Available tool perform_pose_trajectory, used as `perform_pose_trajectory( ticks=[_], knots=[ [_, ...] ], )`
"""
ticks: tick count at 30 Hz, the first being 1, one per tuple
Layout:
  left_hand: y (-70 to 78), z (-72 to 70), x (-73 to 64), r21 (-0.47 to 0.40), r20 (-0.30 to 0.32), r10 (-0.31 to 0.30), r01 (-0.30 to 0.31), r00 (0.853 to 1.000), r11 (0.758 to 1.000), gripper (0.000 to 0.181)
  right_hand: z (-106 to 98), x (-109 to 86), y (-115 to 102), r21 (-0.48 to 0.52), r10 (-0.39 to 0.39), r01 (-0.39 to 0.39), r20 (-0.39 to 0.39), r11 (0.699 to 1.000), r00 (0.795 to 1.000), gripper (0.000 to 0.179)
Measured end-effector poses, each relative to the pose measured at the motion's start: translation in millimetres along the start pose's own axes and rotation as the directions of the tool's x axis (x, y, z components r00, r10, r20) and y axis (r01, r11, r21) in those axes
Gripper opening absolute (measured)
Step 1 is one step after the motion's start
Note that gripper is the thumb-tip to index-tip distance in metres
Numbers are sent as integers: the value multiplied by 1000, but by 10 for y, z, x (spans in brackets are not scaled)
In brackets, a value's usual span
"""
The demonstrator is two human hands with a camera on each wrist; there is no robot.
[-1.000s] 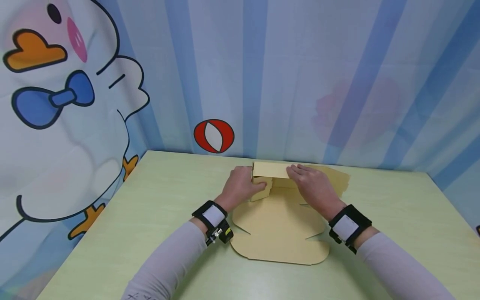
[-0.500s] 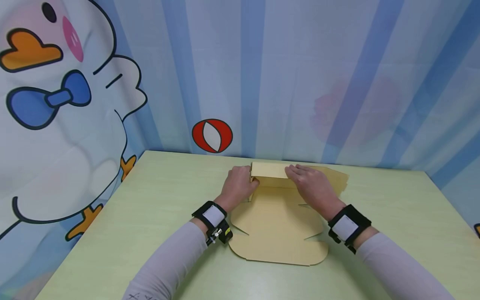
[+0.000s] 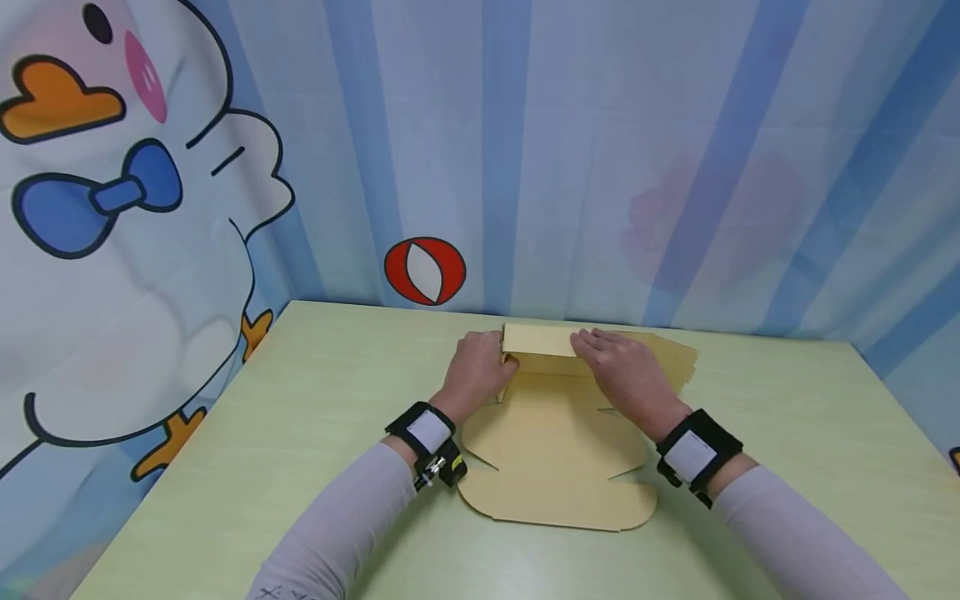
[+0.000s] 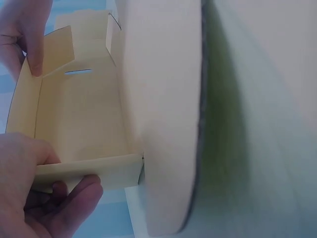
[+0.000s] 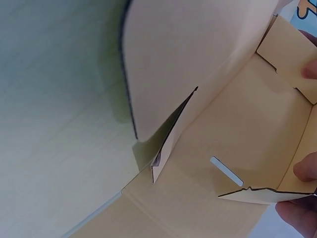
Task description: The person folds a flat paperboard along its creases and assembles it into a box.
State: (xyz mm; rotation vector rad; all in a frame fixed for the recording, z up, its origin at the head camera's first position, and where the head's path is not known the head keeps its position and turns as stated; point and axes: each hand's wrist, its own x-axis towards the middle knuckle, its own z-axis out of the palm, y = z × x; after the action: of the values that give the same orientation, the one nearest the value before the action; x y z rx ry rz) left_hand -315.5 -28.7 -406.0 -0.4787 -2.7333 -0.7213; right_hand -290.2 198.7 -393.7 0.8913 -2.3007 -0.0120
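Pinching the side wall [image 4: 99,172], the left hand [image 3: 474,367] works at ten o'clock, the right hand [image 3: 626,375] gripping the folded far wall [image 3: 536,340] near one, fingers close together. Between them sits the cardboard box [image 3: 555,458], half-folded on the table [image 3: 360,392], broad panel toward six. Best now, I'd say: square that corner, press evenly, and spare the loose flap [image 3: 672,358] at two any bending.
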Motion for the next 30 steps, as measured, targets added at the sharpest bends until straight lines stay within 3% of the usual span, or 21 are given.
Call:
perform_pose_trajectory(
  ticks=[11, 23, 30],
  knots=[
    [63, 36, -9, 32, -16, -45, 46, 999, 998, 16, -10, -18, -10, -29, 7, -6, 22, 1000, 1000, 32],
    [74, 29, -1, 70, -45, -18, 21, 999, 997, 10, 3, -20, 11, -36, 10, -10, 4, 999, 1000, 32],
    [27, 12, -23, 19, -20, -8, 8, 1000, 1000, 5, 16, -27, -4, -34, 14, -14, -5, 999, 1000, 31]
  ],
)
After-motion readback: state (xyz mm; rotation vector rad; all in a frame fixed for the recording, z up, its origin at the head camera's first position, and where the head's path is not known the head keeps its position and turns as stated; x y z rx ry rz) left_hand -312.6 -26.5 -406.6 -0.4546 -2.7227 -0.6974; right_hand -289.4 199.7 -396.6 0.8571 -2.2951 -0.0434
